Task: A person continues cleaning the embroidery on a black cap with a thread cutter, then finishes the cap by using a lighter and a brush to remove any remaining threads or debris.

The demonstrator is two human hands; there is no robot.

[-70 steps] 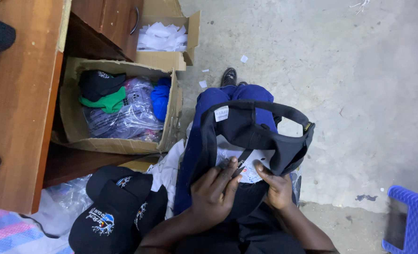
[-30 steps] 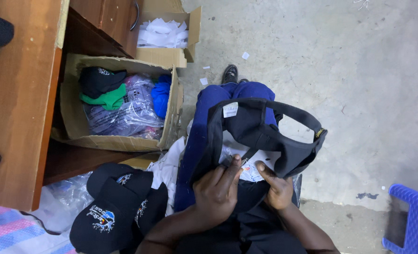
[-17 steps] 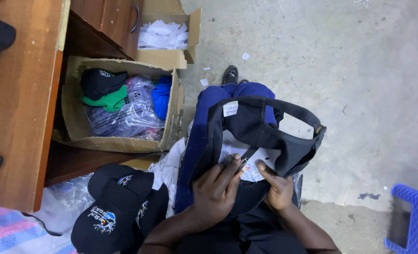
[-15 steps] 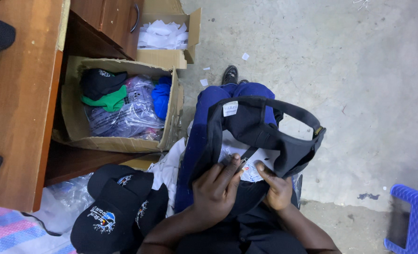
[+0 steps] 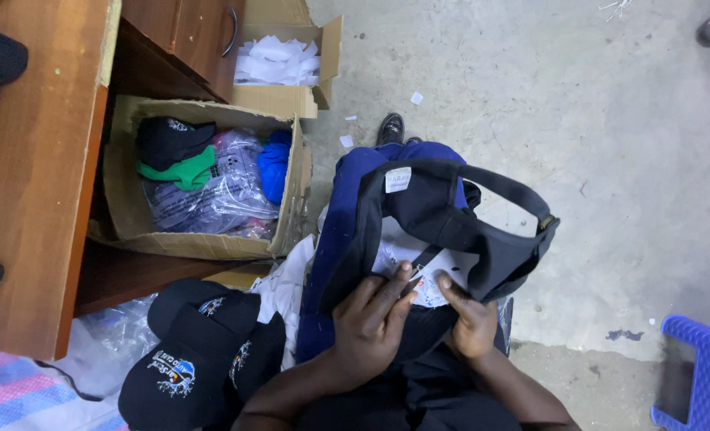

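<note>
From my feed, the wooden counter (image 5: 35, 175) sits left of the black cap (image 5: 451, 231), with the cardboard box (image 5: 203, 191) of bagged garments between them. The cap lies upside down on the blue-trousered lap (white paper stuffing inside). My left hand (image 5: 371, 323) and right hand (image 5: 471, 319) both pinch its near edge.

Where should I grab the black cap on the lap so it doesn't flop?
Probably by the back strap of the black cap, coming from the far, floor side. The cap lies inside-up, and the strap arches clear. The left hand and right hand already press the near edge.
</note>
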